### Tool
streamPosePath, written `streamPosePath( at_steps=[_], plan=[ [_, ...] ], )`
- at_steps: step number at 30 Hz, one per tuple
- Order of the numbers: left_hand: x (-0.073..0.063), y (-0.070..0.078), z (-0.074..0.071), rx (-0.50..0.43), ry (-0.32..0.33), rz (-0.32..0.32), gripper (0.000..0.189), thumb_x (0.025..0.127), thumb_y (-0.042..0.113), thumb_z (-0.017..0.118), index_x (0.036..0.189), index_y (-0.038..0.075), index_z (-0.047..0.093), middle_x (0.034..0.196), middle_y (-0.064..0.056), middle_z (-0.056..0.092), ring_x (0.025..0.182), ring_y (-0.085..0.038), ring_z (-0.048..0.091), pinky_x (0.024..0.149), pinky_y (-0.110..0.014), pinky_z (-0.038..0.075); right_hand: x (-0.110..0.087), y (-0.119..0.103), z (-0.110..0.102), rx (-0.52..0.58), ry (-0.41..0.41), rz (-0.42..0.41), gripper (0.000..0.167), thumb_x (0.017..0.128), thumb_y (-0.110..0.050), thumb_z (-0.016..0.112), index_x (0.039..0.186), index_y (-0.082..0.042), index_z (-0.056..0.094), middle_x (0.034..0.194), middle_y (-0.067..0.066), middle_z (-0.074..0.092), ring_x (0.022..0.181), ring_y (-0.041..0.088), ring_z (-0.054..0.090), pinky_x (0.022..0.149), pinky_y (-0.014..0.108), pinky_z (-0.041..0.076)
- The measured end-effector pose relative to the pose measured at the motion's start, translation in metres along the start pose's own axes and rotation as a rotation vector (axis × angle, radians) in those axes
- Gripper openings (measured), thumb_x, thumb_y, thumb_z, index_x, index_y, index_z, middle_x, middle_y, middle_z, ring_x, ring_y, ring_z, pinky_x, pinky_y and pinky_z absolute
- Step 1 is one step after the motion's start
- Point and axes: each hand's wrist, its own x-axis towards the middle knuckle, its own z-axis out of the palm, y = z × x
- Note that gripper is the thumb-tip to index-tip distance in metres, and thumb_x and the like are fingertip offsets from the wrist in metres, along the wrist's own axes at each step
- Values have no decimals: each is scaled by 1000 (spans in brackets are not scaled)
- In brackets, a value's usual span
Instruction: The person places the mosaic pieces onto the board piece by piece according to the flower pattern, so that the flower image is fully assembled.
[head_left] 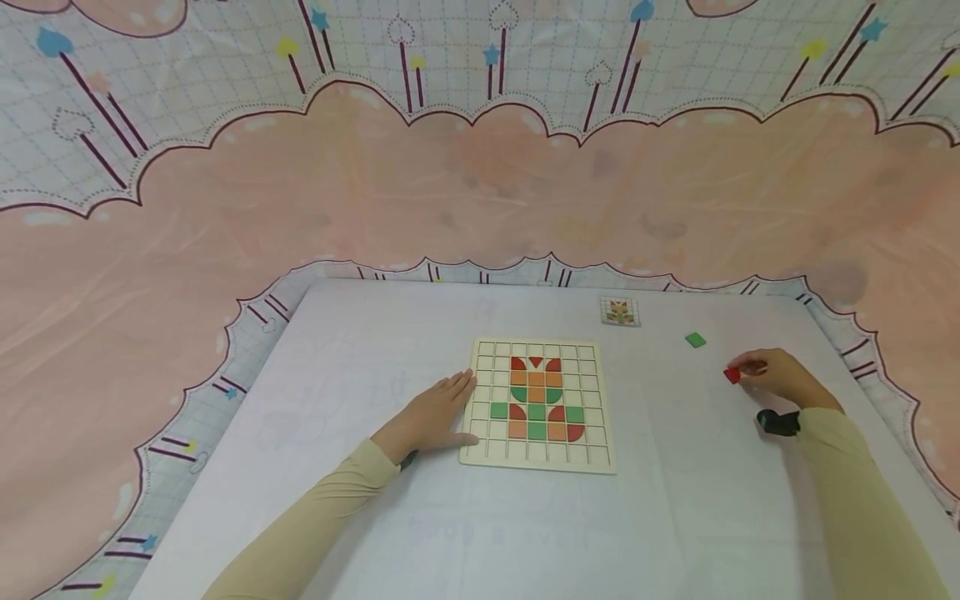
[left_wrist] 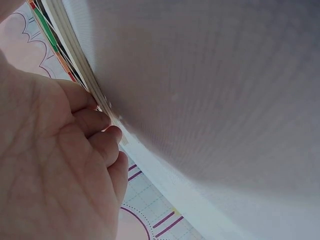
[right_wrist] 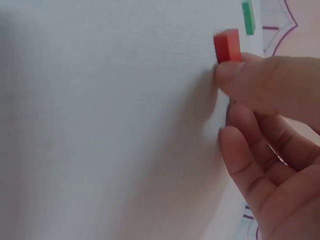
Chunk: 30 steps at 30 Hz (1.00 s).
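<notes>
A pale square grid board (head_left: 487, 454) lies mid-table, bearing red, orange and green pieces that form a patterned figure. My left hand (head_left: 431, 417) rests along the board's left edge, fingers extended and thumb at its lower left; in the left wrist view its fingertips touch the board's side. Off to the right, my right hand (head_left: 776, 375) pinches a small red block (right_wrist: 228, 46) between thumb and finger, close over the white table. A green block (head_left: 696, 340) lies a little beyond that hand, and the right wrist view shows it near the table's edge.
At the back of the white table (head_left: 375, 333) lies a small picture card (head_left: 620, 312) with a similar figure on a grid. A patterned pink and white cloth (head_left: 480, 183) hangs behind and around the table.
</notes>
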Motion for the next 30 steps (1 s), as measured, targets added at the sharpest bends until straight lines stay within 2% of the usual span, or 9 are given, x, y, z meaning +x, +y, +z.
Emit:
streamPosePath(
  at_steps=[4, 7, 14, 22, 30],
  plan=[
    [0, 0, 0, 7, -2, -2, 97, 84, 65, 51, 150, 4, 15, 159, -12, 13, 147, -23, 14, 120, -36, 18, -3, 0, 4, 3, 32, -12, 31, 83, -12, 68, 108, 6, 63, 98, 22, 64, 89, 30, 55, 75, 32, 53],
    [0, 0, 0, 3, -2, -1, 97, 84, 65, 51, 150, 4, 15, 159, -12, 12, 147, -23, 14, 120, -36, 18, -5, -1, 7, -3, 50, -30, 31, 82, -14, 70, 105, 6, 64, 97, 21, 64, 88, 29, 55, 73, 29, 52],
    [1, 0, 2, 12, -9, -2, 97, 84, 66, 50, 151, 4, 14, 159, -11, 11, 147, -23, 13, 121, -36, 17, -7, -6, 12, -7, 57, -63, 32, 81, -15, 70, 105, 6, 64, 94, 17, 65, 88, 28, 56, 73, 28, 51],
    [0, 0, -1, 3, -6, 9, 98, 84, 66, 51, 150, 3, 15, 159, -12, 12, 147, -24, 13, 120, -37, 18, -5, -9, 15, -4, 75, -44, 33, 80, -22, 73, 99, 4, 65, 86, 10, 63, 83, 22, 54, 70, 26, 47],
    [1, -1, 0, -11, 0, 11, 97, 85, 65, 51, 150, 3, 16, 158, -12, 13, 147, -24, 14, 120, -38, 19, -4, -11, 16, 4, 78, -38, 32, 80, -21, 73, 99, 4, 64, 85, 8, 62, 82, 21, 53, 68, 24, 45]
  ],
)
